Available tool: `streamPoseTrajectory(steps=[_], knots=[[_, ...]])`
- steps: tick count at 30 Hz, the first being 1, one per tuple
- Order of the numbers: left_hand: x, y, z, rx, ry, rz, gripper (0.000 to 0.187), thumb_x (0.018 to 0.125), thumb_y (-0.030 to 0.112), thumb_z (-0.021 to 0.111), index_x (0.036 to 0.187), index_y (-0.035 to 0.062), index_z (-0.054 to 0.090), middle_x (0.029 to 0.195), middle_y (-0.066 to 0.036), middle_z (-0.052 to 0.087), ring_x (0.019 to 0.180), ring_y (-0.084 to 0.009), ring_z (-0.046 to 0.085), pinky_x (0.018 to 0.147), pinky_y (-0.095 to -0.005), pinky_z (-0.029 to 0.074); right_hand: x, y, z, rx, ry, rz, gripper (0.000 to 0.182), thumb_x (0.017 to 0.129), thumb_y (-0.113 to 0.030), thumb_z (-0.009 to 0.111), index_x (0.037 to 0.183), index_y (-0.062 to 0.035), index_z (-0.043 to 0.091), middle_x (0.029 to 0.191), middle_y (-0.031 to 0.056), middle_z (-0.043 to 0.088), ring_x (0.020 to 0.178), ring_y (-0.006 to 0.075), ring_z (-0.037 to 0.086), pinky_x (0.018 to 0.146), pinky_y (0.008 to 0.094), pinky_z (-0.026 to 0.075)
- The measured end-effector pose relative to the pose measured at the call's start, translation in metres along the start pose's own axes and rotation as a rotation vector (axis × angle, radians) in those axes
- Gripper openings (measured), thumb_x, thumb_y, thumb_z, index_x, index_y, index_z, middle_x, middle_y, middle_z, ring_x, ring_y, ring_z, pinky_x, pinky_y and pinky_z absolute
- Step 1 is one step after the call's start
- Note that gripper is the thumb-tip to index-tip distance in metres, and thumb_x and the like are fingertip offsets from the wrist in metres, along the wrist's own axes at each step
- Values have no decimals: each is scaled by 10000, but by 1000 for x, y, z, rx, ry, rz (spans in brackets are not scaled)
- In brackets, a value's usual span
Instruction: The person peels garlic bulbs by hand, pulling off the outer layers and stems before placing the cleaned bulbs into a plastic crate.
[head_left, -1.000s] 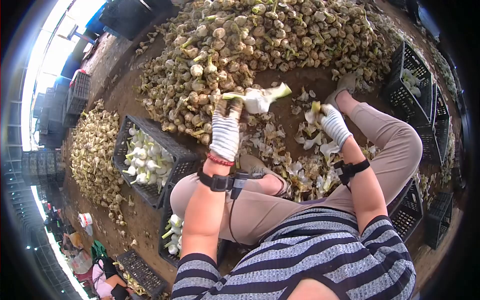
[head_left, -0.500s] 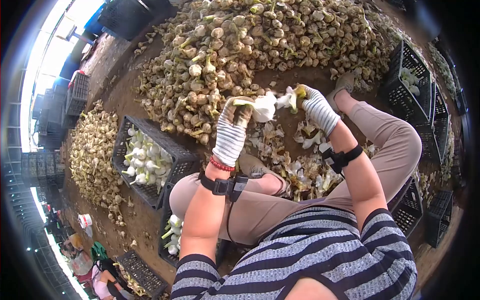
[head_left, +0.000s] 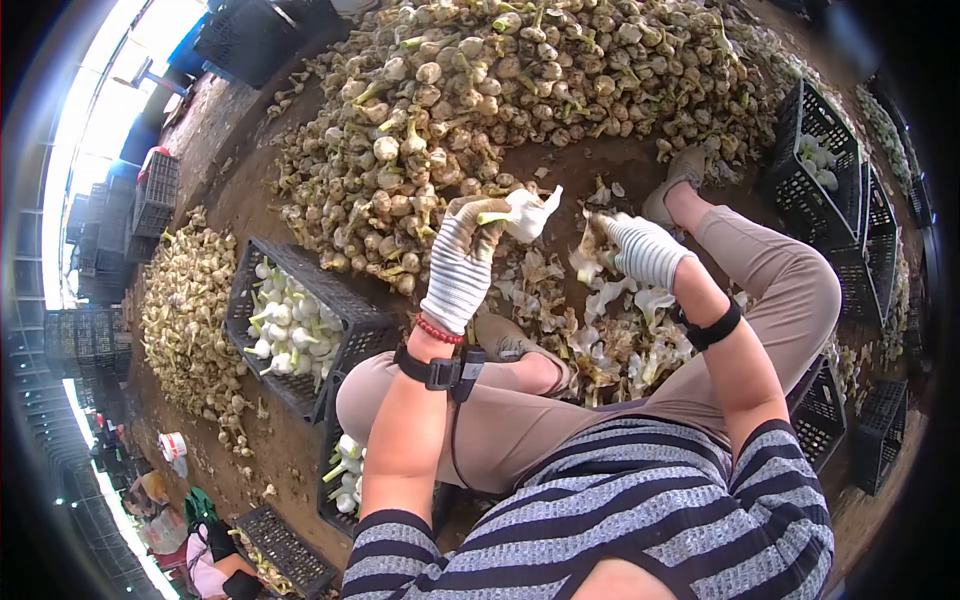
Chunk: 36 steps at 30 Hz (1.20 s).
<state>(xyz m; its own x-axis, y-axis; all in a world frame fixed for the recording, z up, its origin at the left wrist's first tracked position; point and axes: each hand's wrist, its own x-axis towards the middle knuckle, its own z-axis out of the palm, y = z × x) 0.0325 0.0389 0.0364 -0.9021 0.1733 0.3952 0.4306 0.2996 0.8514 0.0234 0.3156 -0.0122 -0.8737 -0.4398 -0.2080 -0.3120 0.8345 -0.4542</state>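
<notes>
In a striped, soil-stained glove, my left hand [head_left: 464,248] is closed around the green stem of a garlic bulb [head_left: 524,216]. The bulb looks white and clean, with a loose flap of skin sticking up at its right side. To the right of it, apart from the bulb, is my gloved right hand [head_left: 640,250], its fingertips smeared by motion. A papery piece of garlic skin [head_left: 586,258] shows right at those fingers. Beneath both hands, peeled garlic skins [head_left: 610,345] lie scattered on the ground between my feet.
A large heap of unpeeled garlic [head_left: 560,80] spreads ahead, with a smaller heap [head_left: 190,320] at left. A black crate [head_left: 370,325] of white bulbs stands by my left knee. More black crates [head_left: 850,215] line the right. A person [head_left: 205,565] sits at lower left.
My right hand has pulled away from the bulb, down and to the right, bringing skin off with it. My left hand keeps its hold on the garlic bulb.
</notes>
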Motion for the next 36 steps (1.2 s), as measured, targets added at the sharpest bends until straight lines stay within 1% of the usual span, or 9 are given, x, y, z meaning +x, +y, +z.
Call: streamPoseTrajectory(steps=[5,8,9,15,29,31,33,35,36], knots=[[-1,2,2,183,9,51,158,905,16,604,1049,70,638,1012,-73,634,920,-210,595,850,-308,471,-2,-36,-26,645,230,101,335,902,-73,531,1233,-54,580,921,201,669,750,275,631,713,369,495],[0,5,7,170,24,34,160,893,16,615,1041,67,646,999,-83,641,919,-220,603,845,-317,477,2,-35,-21,333,110,8,316,909,-138,558,1212,-55,593,981,187,670,843,336,646,754,396,506],[-1,7,7,191,31,27,163,890,14,616,1041,67,649,1002,-87,643,921,-223,605,844,-319,479,1,-38,-14,28,282,-30,310,907,-193,575,1182,-56,611,982,180,664,897,360,635,783,403,507],[-2,22,10,204,29,34,251,844,-36,600,1072,54,652,1016,-121,644,933,-267,621,829,-334,497,1,-98,-39,334,528,-14,297,905,-277,585,1084,-48,646,901,176,649,863,359,629,762,420,505],[-3,15,6,254,-29,121,281,800,-71,575,1042,47,653,1063,-141,630,959,-295,621,840,-344,504,18,-109,-28,-74,621,-7,162,787,-138,652,909,-61,576,848,151,617,805,344,617,706,423,503],[1,10,3,84,24,204,311,803,-71,559,1071,63,640,1026,-109,624,970,-261,623,831,-316,501,20,-102,-23,1,628,-27,149,804,-105,646,917,-48,567,867,170,607,813,356,603,706,426,493],[-4,1,2,-115,27,-101,222,940,7,519,1128,84,608,1125,-55,589,1040,-161,563,908,-284,460,19,-100,-16,280,728,-38,143,832,-89,631,948,-35,568,873,182,597,812,372,590,712,434,481],[-3,9,16,-828,81,-460,254,964,95,544,1218,101,546,1174,-45,565,1070,-144,540,937,-283,438,13,-112,-9,401,710,-79,158,833,-62,619,982,-36,575,858,185,588,799,385,575,715,436,475],[-6,6,20,-924,-14,-436,382,948,146,567,1315,97,477,1281,-74,537,1150,-186,531,1011,-345,414,8,-121,-6,356,683,-103,152,845,-42,598,995,-28,578,858,183,585,795,367,574,717,413,474]])
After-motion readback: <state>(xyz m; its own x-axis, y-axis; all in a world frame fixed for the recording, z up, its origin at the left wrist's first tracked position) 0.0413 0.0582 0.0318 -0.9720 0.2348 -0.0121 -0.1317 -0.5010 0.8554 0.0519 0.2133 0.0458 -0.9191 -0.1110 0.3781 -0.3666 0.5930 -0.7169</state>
